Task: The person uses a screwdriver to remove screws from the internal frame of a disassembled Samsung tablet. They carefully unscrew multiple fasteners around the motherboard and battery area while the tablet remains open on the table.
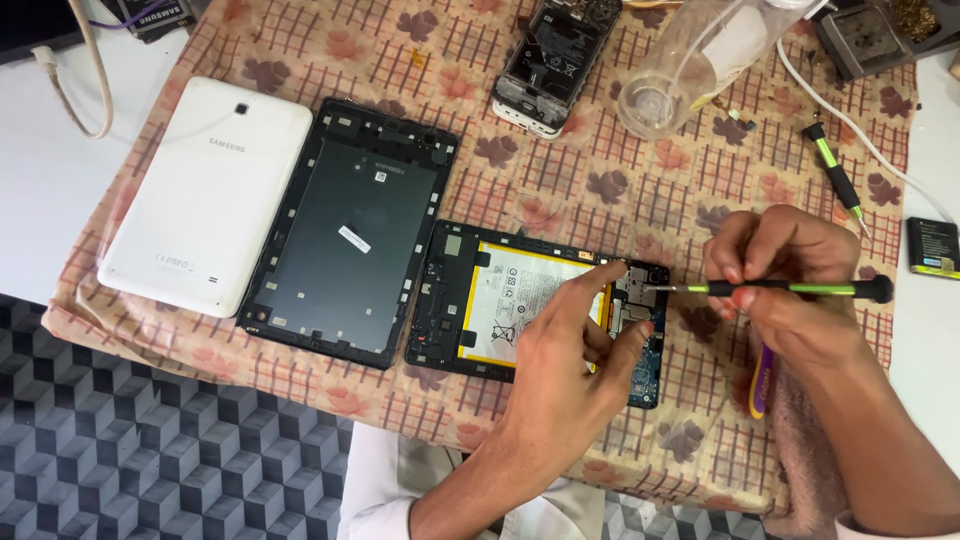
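Note:
An opened tablet body (470,300) with a white and yellow battery lies on the patterned cloth. My left hand (570,345) rests on its right part, index finger stretched toward the circuit board (640,295). My right hand (790,285) grips a black and green screwdriver (800,289) held level, its tip touching the board at the top right corner of the tablet body.
A dark inner tablet frame (350,230) and a white back cover (205,195) lie to the left. An opened phone (555,60), a clear plastic bottle (690,60), a second screwdriver (835,175) and a small black battery (932,247) surround the cloth (640,170).

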